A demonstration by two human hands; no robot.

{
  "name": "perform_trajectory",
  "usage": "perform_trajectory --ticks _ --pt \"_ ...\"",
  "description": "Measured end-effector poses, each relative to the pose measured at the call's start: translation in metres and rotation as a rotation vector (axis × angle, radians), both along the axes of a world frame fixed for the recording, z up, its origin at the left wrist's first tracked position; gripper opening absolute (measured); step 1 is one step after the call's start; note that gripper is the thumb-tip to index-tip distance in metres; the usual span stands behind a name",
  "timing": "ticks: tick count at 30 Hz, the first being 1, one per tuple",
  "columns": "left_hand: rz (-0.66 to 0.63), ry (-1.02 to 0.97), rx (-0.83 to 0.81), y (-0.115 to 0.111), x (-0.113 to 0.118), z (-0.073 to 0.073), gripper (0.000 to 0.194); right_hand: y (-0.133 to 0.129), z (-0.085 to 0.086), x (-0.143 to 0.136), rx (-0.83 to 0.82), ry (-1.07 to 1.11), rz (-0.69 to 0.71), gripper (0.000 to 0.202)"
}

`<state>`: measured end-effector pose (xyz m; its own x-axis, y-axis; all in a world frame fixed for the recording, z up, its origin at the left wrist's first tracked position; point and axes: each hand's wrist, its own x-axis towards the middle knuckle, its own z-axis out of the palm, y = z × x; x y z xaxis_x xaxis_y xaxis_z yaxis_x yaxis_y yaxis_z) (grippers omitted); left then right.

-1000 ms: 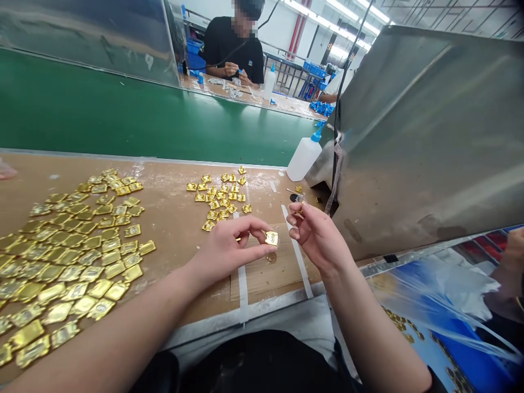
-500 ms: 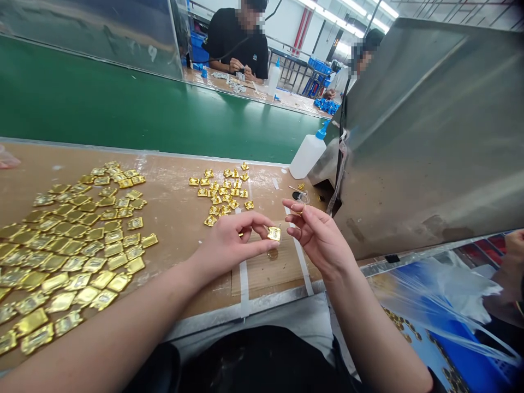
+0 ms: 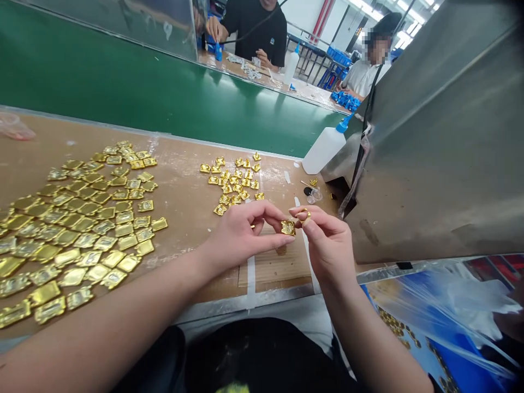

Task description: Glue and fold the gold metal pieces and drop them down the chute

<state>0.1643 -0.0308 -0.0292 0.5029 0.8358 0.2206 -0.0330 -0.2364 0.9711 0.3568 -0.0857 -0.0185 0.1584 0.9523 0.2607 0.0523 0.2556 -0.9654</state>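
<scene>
My left hand [image 3: 249, 228] pinches a small, shiny gold plate [image 3: 288, 227] between thumb and fingertips, its molded side facing me. Close to its right edge, my right hand [image 3: 332, 236] grips a small gold ring-shaped piece [image 3: 304, 214] between thumb and index finger. Whether the two pieces touch, I cannot tell. Both hands are above a cardboard pad [image 3: 272, 270] taped to the bench. Behind my left hand lies a cluster of small gold pieces [image 3: 234, 180], some with upright parts. Many flat gold plates [image 3: 88, 240] are spread to the left.
A white squeeze bottle [image 3: 324, 150] with a blue nozzle leans near the metal panel [image 3: 429, 142] on the right. A cotton swab and small bits lie before it. The green belt [image 3: 123, 93] runs behind the bench. Two people work beyond it. A blue bin [image 3: 458, 338] stands lower right.
My hands have come together, bringing the ring-shaped piece up to the gold plate's edge. The camera view has shifted slightly. Across the belt, one person's hand has moved to a blue object.
</scene>
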Motion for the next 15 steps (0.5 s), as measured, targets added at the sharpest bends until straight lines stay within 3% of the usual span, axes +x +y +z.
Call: perform_trajectory --ticks 2,7,15 --pt "-0.005 -0.018 -0.024 -0.0003 0.0007 0.0004 0.026 -0.0021 0.0007 -0.0024 0.072 -0.127 -0.004 0.007" --pt "-0.001 -0.058 -0.078 -0.0003 0.0022 0.0033 0.023 -0.0058 0.0041 -0.006 0.183 -0.353 -0.023 0.016" --pt "-0.006 -0.13 -0.12 -0.0002 0.0036 0.007 0.02 -0.0045 -0.0019 -0.0073 0.161 -0.256 -0.004 0.022"
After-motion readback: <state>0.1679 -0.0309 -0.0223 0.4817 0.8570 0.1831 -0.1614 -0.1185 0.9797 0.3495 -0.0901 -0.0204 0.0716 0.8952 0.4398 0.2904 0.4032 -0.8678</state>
